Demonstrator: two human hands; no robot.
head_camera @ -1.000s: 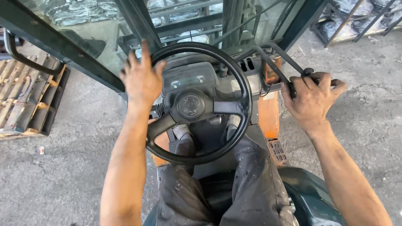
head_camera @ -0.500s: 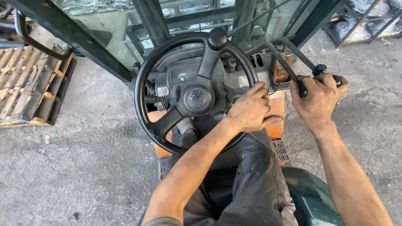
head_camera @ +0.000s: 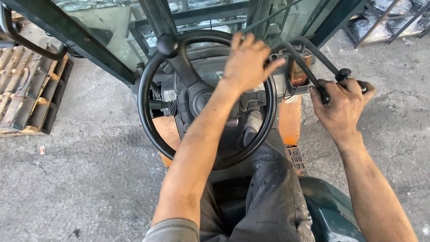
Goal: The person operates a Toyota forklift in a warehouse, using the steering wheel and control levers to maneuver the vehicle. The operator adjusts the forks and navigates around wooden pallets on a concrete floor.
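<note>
Steering one-handed, levers in the other.
My left hand (head_camera: 248, 60) lies flat, fingers apart, on the steering wheel (head_camera: 148, 121) rim; right hand (head_camera: 342, 107) is clamped round the control levers (head_camera: 344, 74) for leverage.

Hands (head_camera: 249, 58) on steering wheel (head_camera: 148, 121), levers (head_camera: 313, 74)

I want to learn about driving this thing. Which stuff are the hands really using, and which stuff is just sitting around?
In use:
- left hand pressed flat on the black steering wheel
- right hand gripping the black control levers

Just sitting around:
- wooden pallet on the concrete floor
- spinner knob on the wheel, untouched
- metal rack at upper right
</note>
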